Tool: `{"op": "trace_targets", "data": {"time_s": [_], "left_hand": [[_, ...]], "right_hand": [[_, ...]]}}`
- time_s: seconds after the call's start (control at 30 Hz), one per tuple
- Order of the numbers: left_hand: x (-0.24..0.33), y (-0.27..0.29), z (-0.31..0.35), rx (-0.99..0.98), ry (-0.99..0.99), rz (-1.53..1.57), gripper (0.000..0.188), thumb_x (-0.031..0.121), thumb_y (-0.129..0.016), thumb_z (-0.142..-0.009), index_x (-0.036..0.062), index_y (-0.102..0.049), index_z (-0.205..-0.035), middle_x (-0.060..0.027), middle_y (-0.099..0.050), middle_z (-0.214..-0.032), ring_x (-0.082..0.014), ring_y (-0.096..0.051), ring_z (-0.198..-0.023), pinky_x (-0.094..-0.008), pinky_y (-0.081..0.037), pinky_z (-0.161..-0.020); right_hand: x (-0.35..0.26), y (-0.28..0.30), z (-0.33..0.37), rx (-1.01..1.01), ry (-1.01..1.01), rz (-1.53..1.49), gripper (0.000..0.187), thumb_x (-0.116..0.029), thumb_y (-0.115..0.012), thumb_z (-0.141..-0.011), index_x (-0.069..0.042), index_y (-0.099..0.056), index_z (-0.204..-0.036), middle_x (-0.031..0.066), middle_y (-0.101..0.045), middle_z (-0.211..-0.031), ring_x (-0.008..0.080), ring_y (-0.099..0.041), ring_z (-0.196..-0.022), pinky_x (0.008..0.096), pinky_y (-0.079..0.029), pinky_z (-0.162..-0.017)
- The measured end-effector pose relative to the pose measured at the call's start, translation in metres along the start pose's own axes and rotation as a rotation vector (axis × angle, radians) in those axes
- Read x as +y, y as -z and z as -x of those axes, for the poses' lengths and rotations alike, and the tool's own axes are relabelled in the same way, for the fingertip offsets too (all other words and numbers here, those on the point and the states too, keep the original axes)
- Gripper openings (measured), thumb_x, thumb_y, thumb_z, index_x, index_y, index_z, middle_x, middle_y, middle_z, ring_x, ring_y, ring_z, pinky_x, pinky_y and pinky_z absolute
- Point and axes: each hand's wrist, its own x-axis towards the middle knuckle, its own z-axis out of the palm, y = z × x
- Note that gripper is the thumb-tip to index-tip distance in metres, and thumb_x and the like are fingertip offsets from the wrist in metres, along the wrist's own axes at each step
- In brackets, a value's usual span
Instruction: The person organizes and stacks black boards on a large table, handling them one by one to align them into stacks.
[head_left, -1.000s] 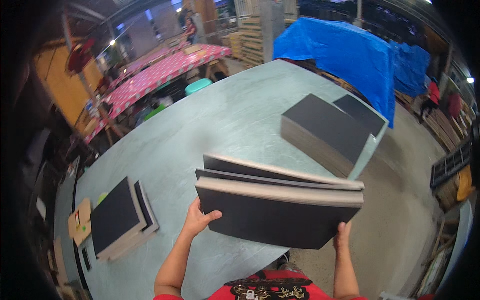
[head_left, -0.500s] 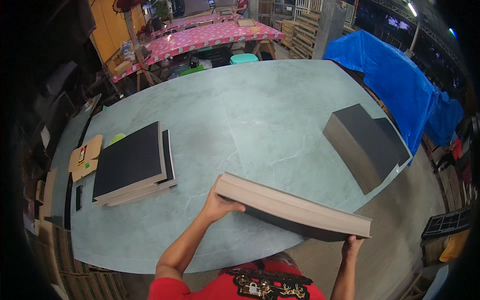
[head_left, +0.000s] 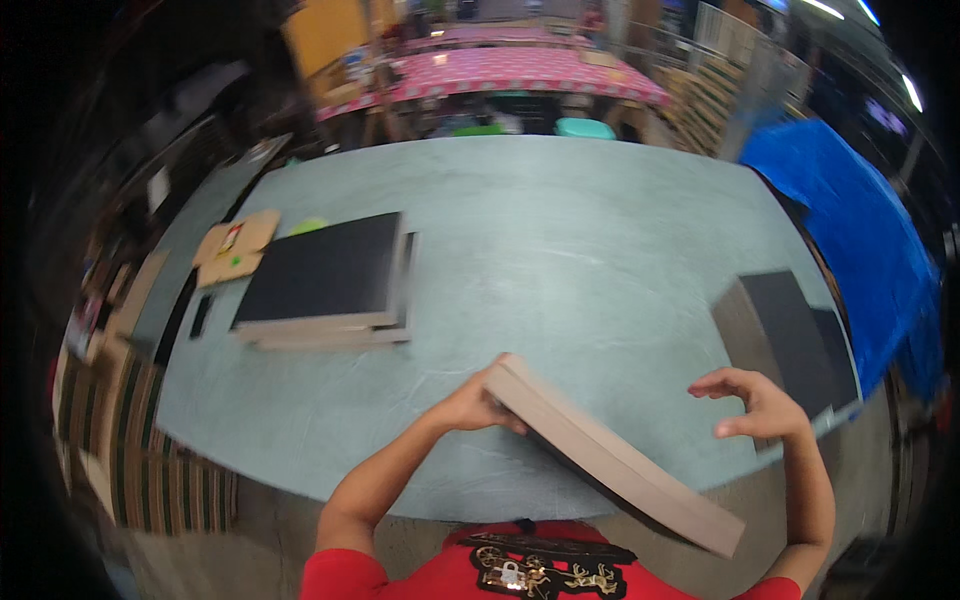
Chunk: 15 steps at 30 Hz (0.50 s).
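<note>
A thick black-faced slab point(head_left: 615, 450) with a beige, ridged long edge tilts down to the right in front of my red shirt. My left hand point(head_left: 488, 402) grips its upper left end, thumb low and fingers partly hidden behind it. My right hand point(head_left: 757, 402) is off the slab, raised to its right with the fingers apart and nothing in them. Beyond that hand, a block of similar dark slabs point(head_left: 785, 325) stands at the table's right edge. On the left lies a stack of black-topped slabs point(head_left: 325, 270) with beige sides.
The pale green marbled table point(head_left: 520, 220) spreads before me. Left of the stack are an opened cardboard piece point(head_left: 237, 245) and a black phone-like object point(head_left: 200, 316). A blue tarp point(head_left: 850, 220) hangs along the right side. Behind stand a turquoise stool point(head_left: 585, 129) and a pink-covered table point(head_left: 520, 75).
My right hand has let go of the slab's right end and lifted up and right. That end now hangs lower, while my left hand keeps its hold. The view has shifted.
</note>
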Motion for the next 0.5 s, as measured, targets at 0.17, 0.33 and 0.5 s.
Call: {"op": "trace_targets", "data": {"time_s": [0.17, 0.33, 0.5], "left_hand": [[0.001, 0.006, 0.012, -0.016, 0.089, 0.202, 0.073, 0.006, -0.082, -0.052, 0.0079, -0.045, -0.115, -0.0065, -0.052, -0.108, -0.0184, -0.049, -0.105, -0.0342, -0.042, -0.091], [0.003, -0.008, 0.023, 0.353, -0.05, -0.287, 0.071, 0.006, -0.08, -0.056, 0.0056, -0.044, -0.117, -0.0089, -0.054, -0.105, -0.0225, -0.053, -0.1, -0.0343, -0.044, -0.085], [0.002, -0.02, 0.069, 0.823, 0.191, -0.129, 0.055, 0.006, -0.076, -0.061, 0.0054, -0.053, -0.111, -0.009, -0.058, -0.094, -0.0226, -0.059, -0.085, -0.0287, -0.049, -0.069]], "right_hand": [[-0.027, -0.052, -0.147, -0.289, 0.23, 0.066, 0.074, -0.039, -0.071, -0.071, -0.001, -0.04, -0.126, 0.0191, -0.045, -0.126, 0.0283, -0.046, -0.115, 0.0371, -0.038, -0.095], [-0.036, -0.107, -0.216, -0.279, 0.569, 0.073, 0.068, -0.037, -0.071, -0.071, -0.002, -0.044, -0.124, 0.0185, -0.047, -0.123, 0.028, -0.046, -0.115, 0.0361, -0.038, -0.095], [-0.025, -0.117, -0.233, -0.537, 0.465, -0.116, 0.052, -0.032, -0.074, -0.068, -0.001, -0.058, -0.107, 0.0134, -0.06, -0.106, 0.0227, -0.055, -0.102, 0.0336, -0.04, -0.091]]}}
